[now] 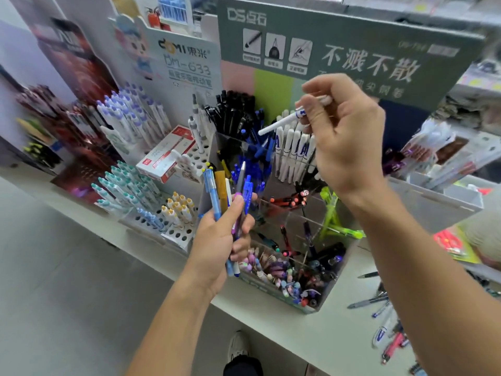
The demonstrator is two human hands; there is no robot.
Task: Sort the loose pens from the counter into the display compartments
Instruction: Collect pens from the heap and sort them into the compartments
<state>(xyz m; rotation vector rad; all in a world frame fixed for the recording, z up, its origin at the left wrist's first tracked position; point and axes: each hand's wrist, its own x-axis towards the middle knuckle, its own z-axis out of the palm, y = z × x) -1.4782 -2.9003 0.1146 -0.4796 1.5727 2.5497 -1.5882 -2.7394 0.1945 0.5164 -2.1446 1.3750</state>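
The right hand (344, 137) pinches a white pen with blue print (287, 119), its long axis slanting down-left, tip over the white-pen compartment (292, 156). Below-left, the left hand (219, 240) grips a bundle of upright mixed pens (227, 194).

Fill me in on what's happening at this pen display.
A person is sorting pens. The right hand holds a white pen above the compartment of matching white pens in the clear display. The left hand grips a bundle of mixed pens. More loose pens lie on the counter to the right.
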